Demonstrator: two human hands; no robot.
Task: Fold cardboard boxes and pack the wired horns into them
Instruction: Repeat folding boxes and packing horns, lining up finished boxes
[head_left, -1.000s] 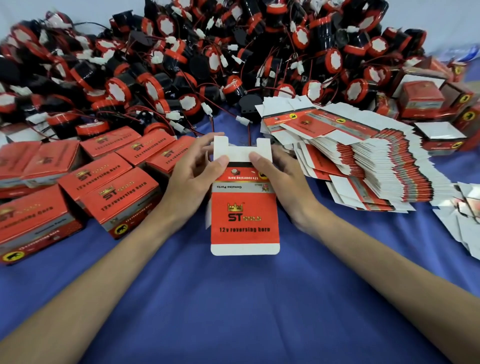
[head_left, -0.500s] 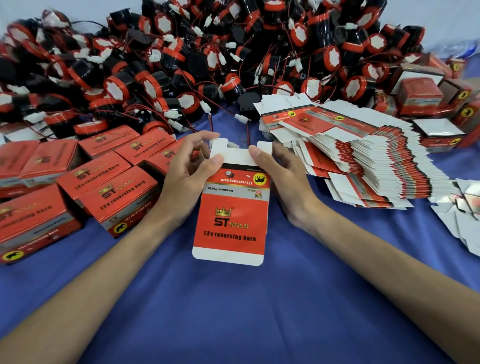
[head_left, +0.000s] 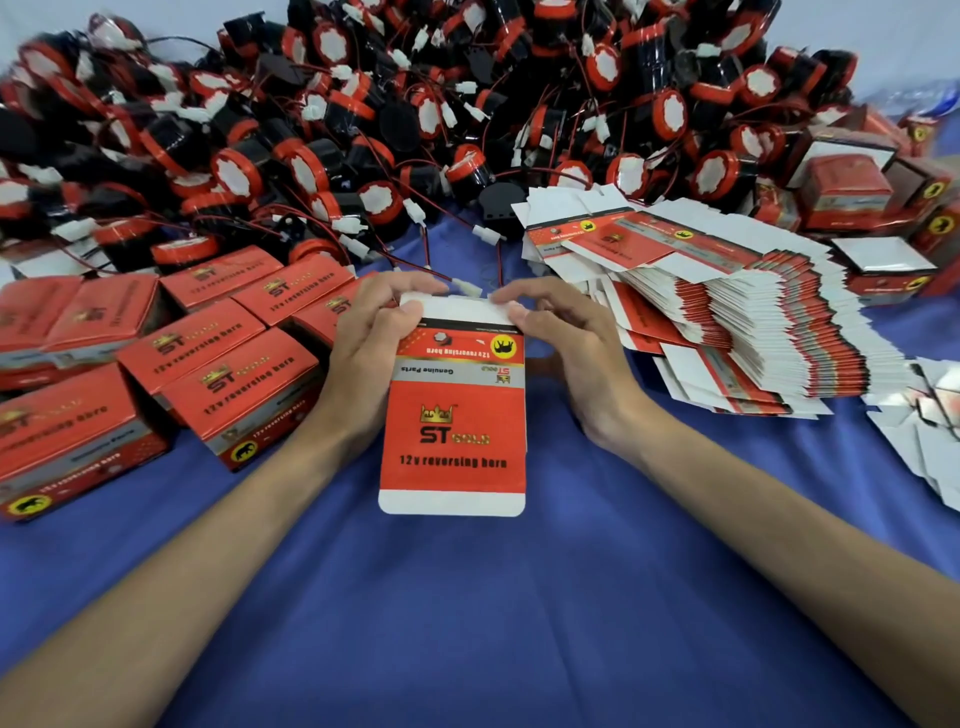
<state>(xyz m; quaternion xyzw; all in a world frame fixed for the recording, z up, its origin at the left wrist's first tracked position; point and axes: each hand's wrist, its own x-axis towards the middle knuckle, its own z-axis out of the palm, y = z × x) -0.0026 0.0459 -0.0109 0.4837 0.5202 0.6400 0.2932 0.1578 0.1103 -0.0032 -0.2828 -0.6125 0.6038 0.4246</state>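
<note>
A flat red and white cardboard box (head_left: 453, 426), printed "12v reversing horn", is held upright above the blue cloth in the middle. My left hand (head_left: 371, 345) grips its upper left edge, thumb on the front near the white top flap. On the upper right edge sits my right hand (head_left: 566, 343), its thumb also on that flap and its fingers curled behind. A big heap of black and red wired horns (head_left: 415, 119) fills the back of the table.
Several folded red boxes (head_left: 208, 364) stand at the left. A fanned stack of flat box blanks (head_left: 727, 322) lies at the right, with more boxes (head_left: 841, 192) behind it and white scraps (head_left: 930, 426) at the far right. The blue cloth (head_left: 467, 623) stretches toward me.
The flat box came down and toward me, first tilting, then straight again. Both hands closed in on the top flaps, which stood up before and now look bent back.
</note>
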